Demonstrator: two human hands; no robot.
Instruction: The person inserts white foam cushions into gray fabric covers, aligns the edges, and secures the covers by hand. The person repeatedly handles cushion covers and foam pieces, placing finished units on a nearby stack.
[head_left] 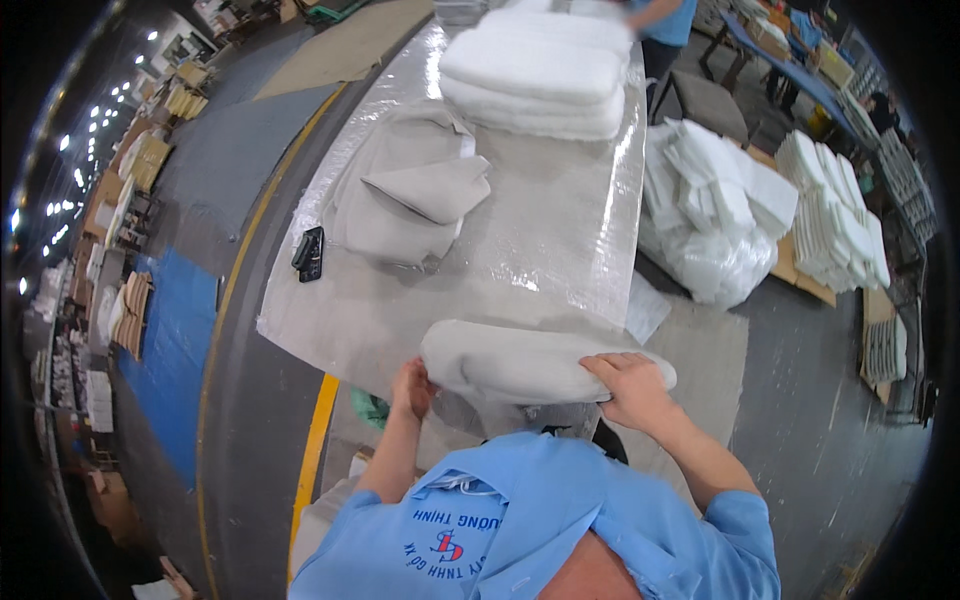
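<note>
Right hand (632, 388): laid over the near right end of a white padded cushion insert (520, 362), fingers curled across its top edge and gripping it; the fingertips are partly lost in the padding. Left hand (412, 386): closed against the insert's near left end, thumb side up; its fingers go under the padding and cannot be seen, so the exact grip is unclear. The insert lies lengthways along the near edge of the counter (560, 240), overhanging slightly toward the person; its underside is hidden. The counter is covered with clear plastic sheeting that glares, which makes the surface beneath hard to read. Both forearms enter from the lower edge, above a blue shirt collar (530, 510) that blocks the view of whatever lies directly below the insert. Farther up the counter, well apart from the hands, lies a heap of grey fabric covers (405, 195), folded over each other; the count cannot be told. Just left of it sits a small black device (309, 253), too small to identify. At the far end stands a stack of white inserts (535, 72), with another person in blue (662, 20) beyond, cut off by the frame. Right of the counter, on the floor, are piled white foam pieces (715, 205) and rows of stacked white pads (835, 215).
</note>
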